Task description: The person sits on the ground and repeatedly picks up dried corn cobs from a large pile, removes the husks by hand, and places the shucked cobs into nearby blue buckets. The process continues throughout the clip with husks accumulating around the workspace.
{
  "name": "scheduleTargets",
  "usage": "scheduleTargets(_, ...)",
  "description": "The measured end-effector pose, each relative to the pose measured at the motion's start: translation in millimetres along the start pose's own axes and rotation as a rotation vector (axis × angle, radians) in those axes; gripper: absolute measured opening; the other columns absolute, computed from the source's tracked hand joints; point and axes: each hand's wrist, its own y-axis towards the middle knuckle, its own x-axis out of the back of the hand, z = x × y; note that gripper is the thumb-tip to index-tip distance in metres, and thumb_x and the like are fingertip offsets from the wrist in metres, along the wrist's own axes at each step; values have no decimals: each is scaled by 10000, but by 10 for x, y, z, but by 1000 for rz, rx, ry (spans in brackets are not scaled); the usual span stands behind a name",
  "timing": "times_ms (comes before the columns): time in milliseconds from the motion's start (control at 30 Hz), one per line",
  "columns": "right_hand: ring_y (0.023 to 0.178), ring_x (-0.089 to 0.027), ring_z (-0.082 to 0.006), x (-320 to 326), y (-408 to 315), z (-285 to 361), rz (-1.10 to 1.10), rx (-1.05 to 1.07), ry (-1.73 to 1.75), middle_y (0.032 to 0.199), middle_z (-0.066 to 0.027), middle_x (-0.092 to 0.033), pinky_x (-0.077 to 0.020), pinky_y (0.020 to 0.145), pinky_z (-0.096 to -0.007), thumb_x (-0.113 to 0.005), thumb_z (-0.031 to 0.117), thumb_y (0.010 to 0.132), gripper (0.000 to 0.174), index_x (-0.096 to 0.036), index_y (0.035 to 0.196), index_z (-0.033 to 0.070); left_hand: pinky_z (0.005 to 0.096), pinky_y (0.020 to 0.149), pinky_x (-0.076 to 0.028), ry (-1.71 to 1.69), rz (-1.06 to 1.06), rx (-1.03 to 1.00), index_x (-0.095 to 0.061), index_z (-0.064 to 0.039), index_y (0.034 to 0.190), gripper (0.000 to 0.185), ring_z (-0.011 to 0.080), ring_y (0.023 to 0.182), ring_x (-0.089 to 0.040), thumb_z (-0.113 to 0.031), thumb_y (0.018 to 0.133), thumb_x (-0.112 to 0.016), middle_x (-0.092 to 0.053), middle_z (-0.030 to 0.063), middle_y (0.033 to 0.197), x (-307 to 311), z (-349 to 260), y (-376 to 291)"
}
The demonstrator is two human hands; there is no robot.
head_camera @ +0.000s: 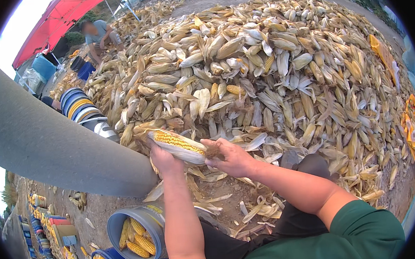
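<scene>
An ear of corn [174, 140] lies between my two hands, its yellow kernels bare along the upper side. Pale husk [185, 155] still wraps its lower side and spreads out at the left end. My left hand [165, 159] grips the ear from below at that end. With thumb and fingers, my right hand [230, 157] pinches the brown silk [213, 151] and husk at the right tip. Behind the hands rises a large heap of unhusked corn ears [230, 51]. Loose husks [259, 213] litter the dirt in front of my knees.
A thick grey post [65, 140] slants in from the left. Beside my left arm stand a grey bucket [113, 228] and blue buckets [124, 258] holding husked corn. Stacked buckets [81, 106] are behind the post. Another person [99, 37] crouches at the heap's far left under a red canopy [56, 22].
</scene>
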Motion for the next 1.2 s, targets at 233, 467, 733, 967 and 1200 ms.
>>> scheduleTargets(233,1440,-541,-357,-440,98,-195,-281,249,456,1514,-237,-563,-401,1211,-434,-755,291,980,871,-307,1680,29,408,835,-601,109,-110,189,-653,-7,1086,358,242,891,-708,-349,1137,-560,-692,110,1003,-366,363,-315)
scheduleTargets(467,1246,-619,-159,-503,110,-220,-351,39,780,1372,-72,-669,-490,1097,-348,-802,185,979,580,-548,1464,-10,455,732,-591,143,-275,168,-621,41,1125,242,297,824,-703,-193,1063,-610,-687,162,1015,-165,688,-298)
scheduleTargets(733,1068,-692,-138,-356,394,-637,-407,-40,658,1168,-64,-779,-535,992,-324,-704,172,1035,264,-734,1210,-24,403,797,-591,241,-295,245,-629,41,1261,269,223,921,-710,-124,1048,-622,-707,93,1085,-65,1068,-611)
scheduleTargets(967,1086,-691,-126,-286,273,-212,-200,165,508,1171,-58,-779,-539,989,-334,-709,103,993,238,-715,1201,-13,352,848,-604,653,46,-159,-636,-30,1238,216,206,950,-728,-133,1048,-651,-730,84,1123,-29,799,-660)
scheduleTargets(1200,1237,-625,-182,-265,270,-444,-36,322,813,1355,-100,-683,-482,1103,-366,-673,339,1056,540,-558,1450,-13,395,803,-671,208,125,-138,-618,3,1275,230,274,948,-776,-95,1067,-618,-740,149,1141,-318,580,-673)
